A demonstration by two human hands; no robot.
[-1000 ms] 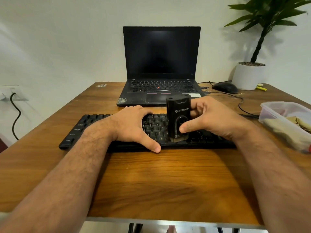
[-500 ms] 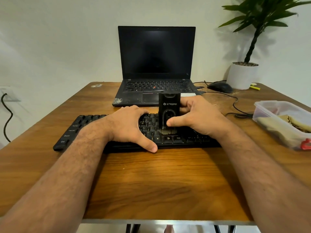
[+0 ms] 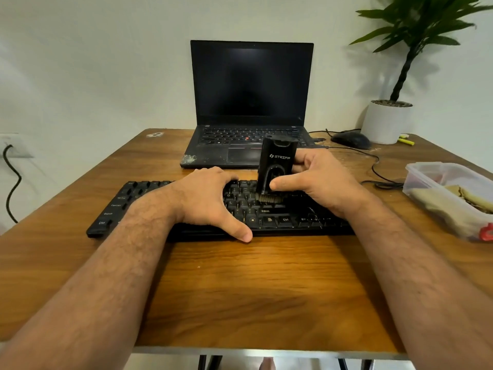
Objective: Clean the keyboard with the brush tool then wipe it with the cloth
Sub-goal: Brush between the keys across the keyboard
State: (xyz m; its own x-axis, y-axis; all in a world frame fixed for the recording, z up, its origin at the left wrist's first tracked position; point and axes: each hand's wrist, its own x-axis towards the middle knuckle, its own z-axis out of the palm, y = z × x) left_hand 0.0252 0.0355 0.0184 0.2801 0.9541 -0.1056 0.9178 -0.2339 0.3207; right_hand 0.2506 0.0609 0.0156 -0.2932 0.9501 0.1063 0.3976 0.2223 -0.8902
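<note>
Right hand (image 3: 320, 182): fingers pinching upright brush tool (image 3: 277, 166), bristles on keyboard (image 3: 280, 218) at worktop (image 3: 240, 289) centre. Left hand (image 3: 210, 198): flat on keys, holding nothing. Cloth (image 3: 437, 201) in container (image 3: 426, 169), 3 o'clock.

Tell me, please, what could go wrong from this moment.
1. The right hand presses the black brush tool upright onto the black keyboard; hard strokes may loosen keycaps.
2. Swept dust may land on the open black laptop just behind.
</note>
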